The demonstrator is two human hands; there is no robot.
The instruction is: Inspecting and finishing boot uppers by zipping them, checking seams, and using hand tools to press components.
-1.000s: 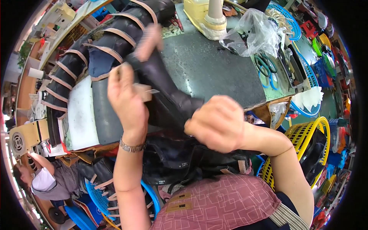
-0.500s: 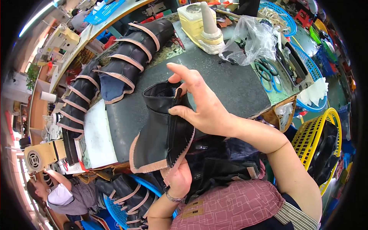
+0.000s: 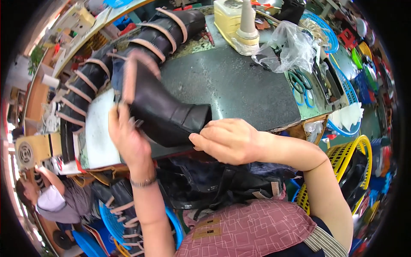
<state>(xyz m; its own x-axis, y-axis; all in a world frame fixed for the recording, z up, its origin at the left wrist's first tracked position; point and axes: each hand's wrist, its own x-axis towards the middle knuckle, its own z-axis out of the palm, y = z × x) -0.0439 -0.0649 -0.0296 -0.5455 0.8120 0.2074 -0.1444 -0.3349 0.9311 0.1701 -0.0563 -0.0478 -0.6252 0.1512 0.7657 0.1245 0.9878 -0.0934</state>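
Note:
A black leather boot upper (image 3: 160,111) with a pale pink serrated lower edge is held on its side above the dark work mat (image 3: 239,81). My right hand (image 3: 233,141) is closed on its ankle opening, thumb and fingers pinching the collar. At the other end my left hand (image 3: 132,143), slightly blurred, is closed at the pink-edged bottom of the upper. Something small and shiny shows by its fingers, too smeared to name. To the left and behind lie two overlapping rows of similar black uppers (image 3: 147,38).
A yellow glue pot (image 3: 227,21) with a grey cone (image 3: 247,19) stands at the back. Near it are a clear plastic bag (image 3: 284,47) and green-handled scissors (image 3: 299,81). A yellow basket (image 3: 338,167) stands right, a blue basket (image 3: 111,222) lower left. A co-worker (image 3: 60,192) sits at left.
The boot upper has turned from upright onto its side, its pink edge swinging up and left. My left hand has come from underneath to its left end; my right hand has moved down.

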